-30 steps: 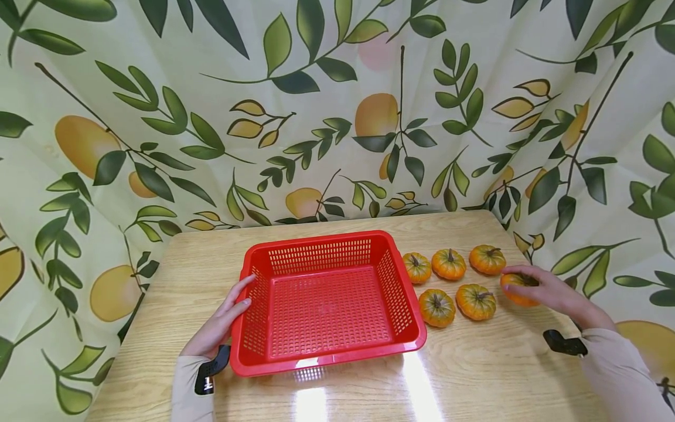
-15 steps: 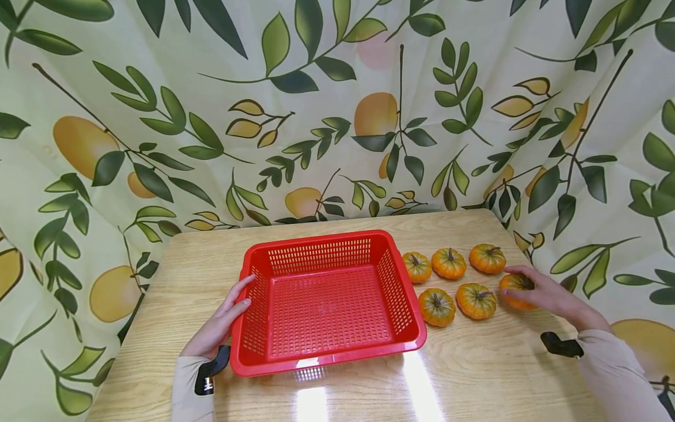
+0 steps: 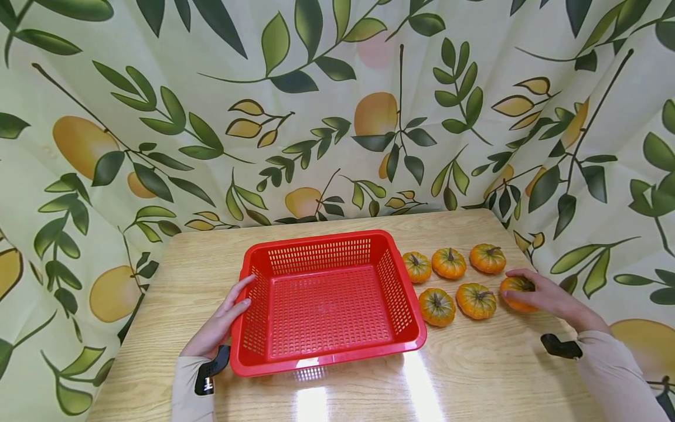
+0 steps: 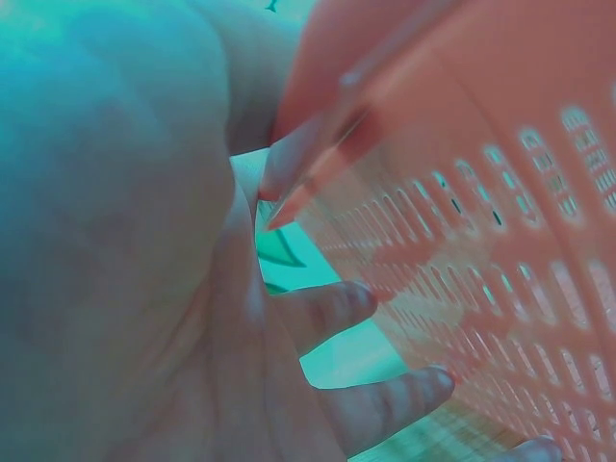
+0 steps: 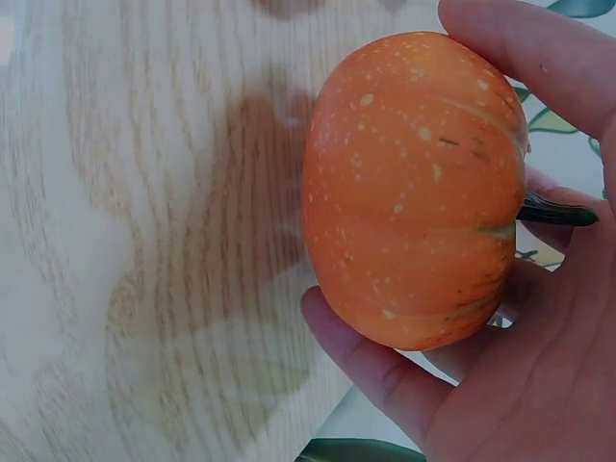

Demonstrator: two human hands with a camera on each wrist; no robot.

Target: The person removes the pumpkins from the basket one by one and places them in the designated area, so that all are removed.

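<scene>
A red plastic basket (image 3: 332,310) with slotted walls stands on the table. At its left side my left hand (image 3: 218,319) holds the rim, and in the left wrist view fingertips (image 4: 438,383) touch the perforated wall (image 4: 539,58). Out at the right, my right hand (image 3: 554,299) grips a small orange pumpkin (image 3: 514,285). The right wrist view shows thumb and fingers spread around that pumpkin (image 5: 414,192), its dark stem toward the palm. Whether it is lifted off the table cannot be told.
Several more pumpkins sit between basket and right hand: a back row with one near the basket (image 3: 416,268), and a front row with one (image 3: 437,307) beside the basket wall. A leaf-and-fruit patterned curtain (image 3: 316,176) surrounds the wooden table (image 3: 474,363).
My right hand has shifted very slightly left with its fingers around the pumpkin. The left hand and the basket stay where they were.
</scene>
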